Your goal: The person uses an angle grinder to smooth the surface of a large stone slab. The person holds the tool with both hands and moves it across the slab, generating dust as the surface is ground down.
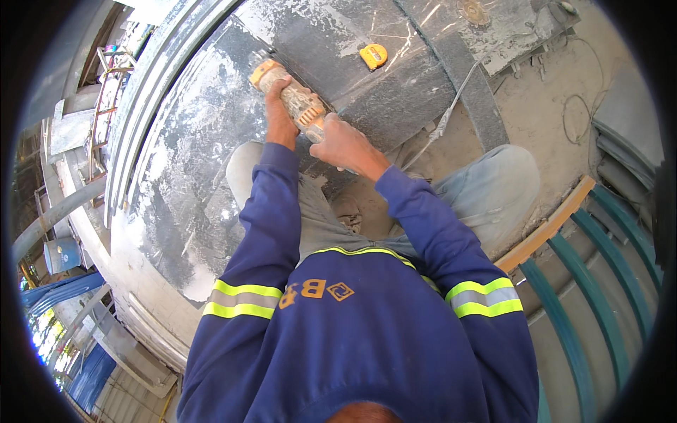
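Note:
Both hands grip a dusty orange angle grinder, held slantwise over a dark grey slab with whitish patches. My left hand wraps the tool's body near its head, at the far left end. My right hand is closed round the rear handle end, nearer to me. The tool's head points to the far left, close to the slab; the part at its tip is blurred, so contact cannot be made out. To the right of the tool, a yellow tape measure lies on the slab.
A grey power cable with a taped joint crosses at the right of the slab. Green slats with a wooden edge stand at lower right, beneath stacked dark sheets. Curved strips and a blue bucket are on the left.

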A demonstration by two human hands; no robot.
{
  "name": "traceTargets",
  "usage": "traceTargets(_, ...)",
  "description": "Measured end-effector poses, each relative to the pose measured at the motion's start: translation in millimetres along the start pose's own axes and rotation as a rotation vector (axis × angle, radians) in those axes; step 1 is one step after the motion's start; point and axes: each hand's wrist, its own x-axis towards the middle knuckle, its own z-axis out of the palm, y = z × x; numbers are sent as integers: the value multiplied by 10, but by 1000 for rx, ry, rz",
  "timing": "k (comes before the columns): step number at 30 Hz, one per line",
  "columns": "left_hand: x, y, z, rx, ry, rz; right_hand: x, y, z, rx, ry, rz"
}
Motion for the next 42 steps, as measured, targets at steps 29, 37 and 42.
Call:
traceTargets(29, -1181, -843, 336, 8, 70, 250, -971, 911, 84, 85, 30, -107)
traceTargets(37, -1913, -867, 222, 12, 195, 370, -1309, 878, 57, 107, -185, -287)
traceTargets(42, -2223, -859, 131, 34, 276, 458, -1370, 908, 131, 162, -295, -406)
